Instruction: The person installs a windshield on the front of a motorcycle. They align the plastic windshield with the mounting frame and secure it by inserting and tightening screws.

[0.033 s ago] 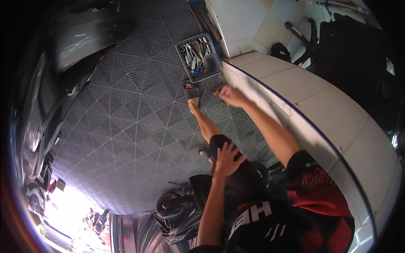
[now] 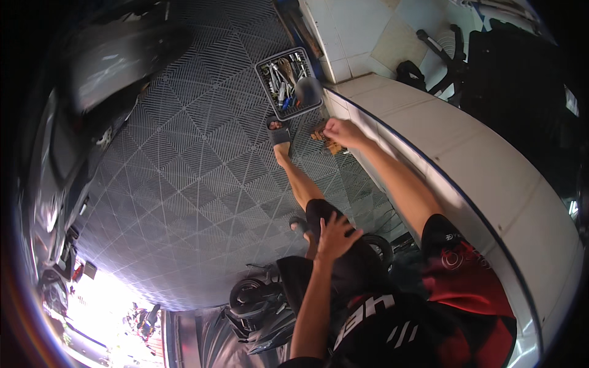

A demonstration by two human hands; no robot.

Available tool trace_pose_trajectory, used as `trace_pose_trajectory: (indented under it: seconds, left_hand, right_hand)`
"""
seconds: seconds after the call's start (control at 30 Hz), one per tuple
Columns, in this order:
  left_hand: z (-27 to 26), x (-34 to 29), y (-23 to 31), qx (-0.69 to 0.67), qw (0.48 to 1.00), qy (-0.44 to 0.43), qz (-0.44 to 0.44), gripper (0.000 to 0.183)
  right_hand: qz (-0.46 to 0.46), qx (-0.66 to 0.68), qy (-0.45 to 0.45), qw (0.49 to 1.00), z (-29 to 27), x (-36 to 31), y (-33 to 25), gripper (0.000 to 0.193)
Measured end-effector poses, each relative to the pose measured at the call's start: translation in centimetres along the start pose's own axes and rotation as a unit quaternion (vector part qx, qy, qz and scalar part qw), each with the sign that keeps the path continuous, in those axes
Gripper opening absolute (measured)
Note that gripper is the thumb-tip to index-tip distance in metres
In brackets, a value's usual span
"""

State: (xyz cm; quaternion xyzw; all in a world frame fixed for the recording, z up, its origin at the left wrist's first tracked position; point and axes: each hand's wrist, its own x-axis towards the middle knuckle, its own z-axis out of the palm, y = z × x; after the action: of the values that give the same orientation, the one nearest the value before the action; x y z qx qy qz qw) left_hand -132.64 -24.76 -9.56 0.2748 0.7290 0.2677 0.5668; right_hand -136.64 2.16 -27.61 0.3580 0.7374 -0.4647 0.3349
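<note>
My right hand (image 2: pixel 345 133) reaches forward beside the low tiled wall, its fingers curled closed. What it holds, if anything, is hidden. Just below it on the floor lie small orange-brown pieces (image 2: pixel 333 146), too small to name. My left hand (image 2: pixel 336 239) hovers over or rests on my thigh, fingers spread, with nothing in it. Beyond my right hand stands a dark plastic basket (image 2: pixel 300 113) filled with hand tools, among them metal spanners (image 2: pixel 275 76) and a blue-handled tool (image 2: pixel 286 103). A round dark grey shape (image 2: pixel 308 91) covers the basket's near right part.
The tiled ledge (image 2: pixel 423 126) curves along my right side. Patterned grey matting (image 2: pixel 184 165) covers the floor. Dark motorbike bodywork (image 2: pixel 110 73) stands at the left, and another motorbike (image 2: pixel 254 306) is at the lower middle. My sandalled foot (image 2: pixel 279 132) is close to the basket.
My right hand has shifted slightly right and farther away, uncovering more of the orange-brown pieces. My left hand has moved a little to the right. The basket stays put.
</note>
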Motion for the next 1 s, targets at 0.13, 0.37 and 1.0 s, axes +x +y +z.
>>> trace_pose_trajectory:
  seconds: [0.13, 0.37, 1.0]
  left_hand:
    - [0.2, 2.1, -1.3, -0.021, 0.998, -0.02, -0.05, 0.021]
    - [-2.6, 5.7, -0.8, -0.022, 0.994, -0.021, -0.107, 0.015]
    - [-7.9, 9.4, -5.1, -0.128, 0.989, 0.06, -0.034, 0.01]
  right_hand:
    - [0.023, 0.131, 0.056, 0.99, 0.0, 2.1, 2.4, 0.04]
    - [0.081, 0.132, 0.022, 0.988, 5.4, 8.8, 3.9, 0.025]
    - [0.02, -0.067, 0.376, 0.924, 7.6, 40.4, 5.4, 0.033]
